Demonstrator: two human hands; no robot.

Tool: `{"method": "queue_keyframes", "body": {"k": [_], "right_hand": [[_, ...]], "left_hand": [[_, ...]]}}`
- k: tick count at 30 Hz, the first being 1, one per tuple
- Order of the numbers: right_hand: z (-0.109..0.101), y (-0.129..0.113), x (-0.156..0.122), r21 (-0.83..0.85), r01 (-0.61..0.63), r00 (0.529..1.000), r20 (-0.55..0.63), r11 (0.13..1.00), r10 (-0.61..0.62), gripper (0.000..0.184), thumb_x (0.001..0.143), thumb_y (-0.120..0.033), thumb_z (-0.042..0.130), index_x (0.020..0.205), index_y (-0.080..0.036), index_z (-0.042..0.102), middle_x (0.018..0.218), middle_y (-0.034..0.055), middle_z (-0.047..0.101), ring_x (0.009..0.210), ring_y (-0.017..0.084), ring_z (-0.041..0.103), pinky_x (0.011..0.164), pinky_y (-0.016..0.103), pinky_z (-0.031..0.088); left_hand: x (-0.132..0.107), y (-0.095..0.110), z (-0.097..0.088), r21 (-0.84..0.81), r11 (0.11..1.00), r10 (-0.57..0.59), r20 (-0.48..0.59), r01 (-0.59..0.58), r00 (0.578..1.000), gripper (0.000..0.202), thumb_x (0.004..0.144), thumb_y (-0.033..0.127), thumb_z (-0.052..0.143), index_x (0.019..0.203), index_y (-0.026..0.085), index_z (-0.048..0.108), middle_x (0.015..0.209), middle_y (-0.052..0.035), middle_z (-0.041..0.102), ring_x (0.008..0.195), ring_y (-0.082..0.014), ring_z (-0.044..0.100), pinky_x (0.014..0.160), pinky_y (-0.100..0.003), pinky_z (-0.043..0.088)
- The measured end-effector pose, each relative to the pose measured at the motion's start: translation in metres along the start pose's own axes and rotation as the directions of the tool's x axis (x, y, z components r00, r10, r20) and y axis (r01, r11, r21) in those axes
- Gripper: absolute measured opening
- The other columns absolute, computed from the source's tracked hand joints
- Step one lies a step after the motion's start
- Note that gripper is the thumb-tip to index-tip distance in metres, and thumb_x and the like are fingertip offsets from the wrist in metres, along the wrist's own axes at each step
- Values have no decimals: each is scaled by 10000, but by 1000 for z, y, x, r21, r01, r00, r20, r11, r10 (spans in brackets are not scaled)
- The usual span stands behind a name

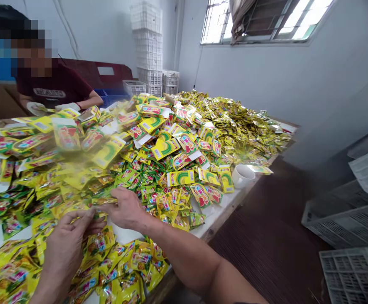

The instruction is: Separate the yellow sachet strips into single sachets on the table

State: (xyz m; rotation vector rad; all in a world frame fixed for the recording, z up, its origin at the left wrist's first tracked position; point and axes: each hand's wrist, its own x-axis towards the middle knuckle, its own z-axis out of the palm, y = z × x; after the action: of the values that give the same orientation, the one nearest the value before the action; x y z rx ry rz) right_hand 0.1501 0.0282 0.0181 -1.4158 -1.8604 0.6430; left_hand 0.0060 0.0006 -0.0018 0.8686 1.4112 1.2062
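Both hands work at the near edge of the table (217, 217), which is heaped with yellow and green sachets (171, 169); the left hand (65, 242) rests palm down on the packets nearest the person, fingers extended and loosely together, pressing on the pile rather than closed round any one item; the right hand (127, 209) lies just beside it, fingers curled onto a small cluster of sachets, though whether they actually pinch one cannot be told from this angle. The packets in hand sit directly beneath and between the two hands, touching them.

For clean sorting, judged from the layout: keep one hand flat to steady the heap; draw packets out with the other, sliding rather than lifting, so neighbours are not dragged off the edge; mind the white cup (242, 175) standing near the rim.

A co-worker (57, 90) sits across the table, gloved hands on the pile; white crates (147, 42) are stacked by the wall.
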Motion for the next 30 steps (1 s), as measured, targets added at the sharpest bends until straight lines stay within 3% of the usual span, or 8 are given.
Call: {"method": "queue_keyframes", "body": {"k": [3, 7, 10, 15, 19, 22, 25, 30], "right_hand": [[-19, -1, -2, 26, -41, 998, -54, 999, 42, 348, 819, -370, 724, 656, -179, 483, 752, -19, 516, 693, 114, 462, 595, 212, 329], [-84, 23, -16, -216, -91, 996, -27, 972, 88, 237, 776, -361, 773, 776, -170, 633, 964, 32, 603, 861, 153, 527, 737, 253, 394], [-141, 57, -26, -589, -227, 964, -26, 776, 263, 256, 772, -406, 766, 906, -198, 699, 1135, 73, 613, 1071, 245, 514, 889, 368, 373], [-184, 94, -27, -712, -193, 958, 12, 675, 287, 251, 638, -287, 851, 841, -189, 740, 978, 99, 645, 1039, 300, 535, 922, 431, 349], [-167, 77, -22, -697, -48, 981, 103, 715, 166, 188, 700, -286, 814, 756, -152, 694, 945, 79, 611, 944, 226, 560, 835, 316, 402], [-135, 45, -17, -593, 66, 998, 27, 803, -61, 115, 822, -258, 699, 828, -152, 656, 1018, 93, 578, 952, 204, 542, 821, 298, 430], [-87, 11, -14, -399, 235, 960, -47, 886, -276, 155, 831, -153, 636, 986, -164, 644, 1144, 120, 555, 1023, 223, 539, 880, 332, 458], [-5, -23, -14, 74, 441, 867, 224, 894, -446, 409, 801, -100, 664, 1196, -185, 602, 1241, 103, 581, 1150, 216, 541, 995, 323, 445]], "left_hand": [[4, -5, -4, -21, 999, -41, 39, 42, 998, 369, 611, 411, 821, 814, 215, 583, 650, 25, 722, 601, -149, 672, 573, -205, 562], [9, -10, -7, -27, 989, -143, 94, 146, 985, 478, 454, 423, 883, 757, 175, 609, 650, -27, 718, 595, -152, 667, 555, -200, 548], [8, -14, -2, -11, 987, -156, 175, 160, 972, 515, 439, 489, 887, 724, 161, 611, 677, -60, 721, 597, -164, 668, 531, -209, 531], [6, -20, 3, 65, 991, -132, 218, 121, 967, 568, 517, 627, 819, 793, 167, 632, 736, -85, 735, 613, -169, 671, 464, -183, 458], [4, -15, 2, 70, 997, -57, 237, 42, 970, 583, 528, 659, 794, 792, 155, 669, 747, -92, 733, 653, -190, 679, 548, -225, 505], [-4, -4, 5, 16, 1000, -18, 234, 15, 972, 633, 531, 675, 783, 859, 137, 717, 855, -126, 746, 782, -228, 700, 687, -271, 543], [-13, 7, 9, -200, 975, -36, 273, 93, 961, 740, 585, 703, 740, 1086, 161, 695, 980, -129, 739, 939, -243, 690, 810, -305, 543], [-8, 12, -1, -446, 893, 18, 164, 58, 986, 547, 657, 576, 768, 1014, 168, 691, 867, -65, 715, 825, -198, 659, 622, -248, 520]]}}
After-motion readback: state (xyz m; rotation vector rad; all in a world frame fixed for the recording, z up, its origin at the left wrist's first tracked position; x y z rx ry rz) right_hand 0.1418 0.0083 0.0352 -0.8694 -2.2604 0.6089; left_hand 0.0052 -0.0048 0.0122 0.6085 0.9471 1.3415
